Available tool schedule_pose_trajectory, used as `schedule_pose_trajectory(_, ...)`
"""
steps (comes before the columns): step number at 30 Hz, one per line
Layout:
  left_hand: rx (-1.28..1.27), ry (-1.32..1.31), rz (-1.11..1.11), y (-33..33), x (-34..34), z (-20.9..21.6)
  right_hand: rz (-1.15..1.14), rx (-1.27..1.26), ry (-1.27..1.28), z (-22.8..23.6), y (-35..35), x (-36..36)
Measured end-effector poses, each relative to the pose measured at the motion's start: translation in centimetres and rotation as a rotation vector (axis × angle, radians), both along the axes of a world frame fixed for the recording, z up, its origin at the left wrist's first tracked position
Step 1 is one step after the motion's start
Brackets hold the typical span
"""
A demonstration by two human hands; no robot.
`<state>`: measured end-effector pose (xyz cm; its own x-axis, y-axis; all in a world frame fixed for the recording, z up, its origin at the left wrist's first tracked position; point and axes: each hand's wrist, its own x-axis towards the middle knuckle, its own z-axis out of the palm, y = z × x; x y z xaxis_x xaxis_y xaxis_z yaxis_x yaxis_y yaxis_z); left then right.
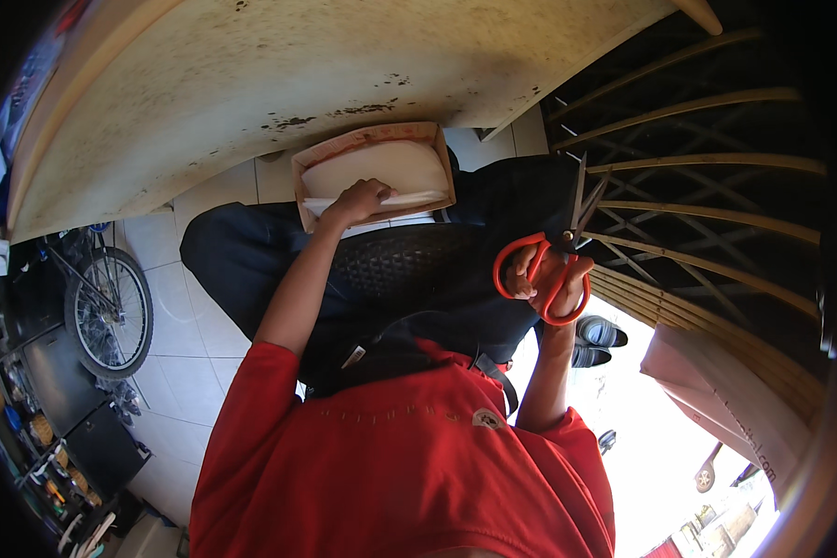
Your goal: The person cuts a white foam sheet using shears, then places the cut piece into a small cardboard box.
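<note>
A shallow open cardboard box (pixel 299 177) rests at the far side of my lap, with a smooth white sheet (pixel 372 169) lying inside it. My left hand (pixel 358 201) is at the near side of this box, its fingers curled over the white sheet's near edge. The fingertips are partly hidden there. Off to the right, my right hand (pixel 551 277) holds a pair of scissors (pixel 570 235) with large orange-red handles. Its fingers pass through the handle loops. The blades point away from me and stand apart, with nothing between them.
A worn pale tabletop (pixel 344 56) spans the far side, above the box. Wooden slats (pixel 707 163) and a dark lattice stand at the right, near black shoes (pixel 600 332) and a white bag (pixel 716 391). A bicycle wheel (pixel 109 313) and cluttered shelves are at the left.
</note>
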<state>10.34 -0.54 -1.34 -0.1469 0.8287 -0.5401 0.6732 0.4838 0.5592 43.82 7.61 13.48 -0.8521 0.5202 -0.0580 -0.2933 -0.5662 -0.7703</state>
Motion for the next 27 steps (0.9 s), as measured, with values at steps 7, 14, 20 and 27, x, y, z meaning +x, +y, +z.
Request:
schedule_pose_trajectory(7,0.100,-0.064,0.006,0.1,0.0,0.4,-0.013,-0.013,-0.007,-0.5,-0.1,0.4)
schedule_pose_trajectory(14,0.608,0.261,-0.028,-0.1,0.6,0.1,-0.013,-0.031,0.005,-0.5,-0.2,0.4)
schedule_pose_trajectory(20,0.381,0.292,-0.180,-0.1,1.8,0.9,-0.011,-0.026,0.011,-0.5,-0.1,0.4)
schedule_pose_trajectory(27,0.065,0.053,-0.081,-0.9,0.3,-0.5,-0.014,-0.028,-0.008,-0.4,-0.2,0.5)
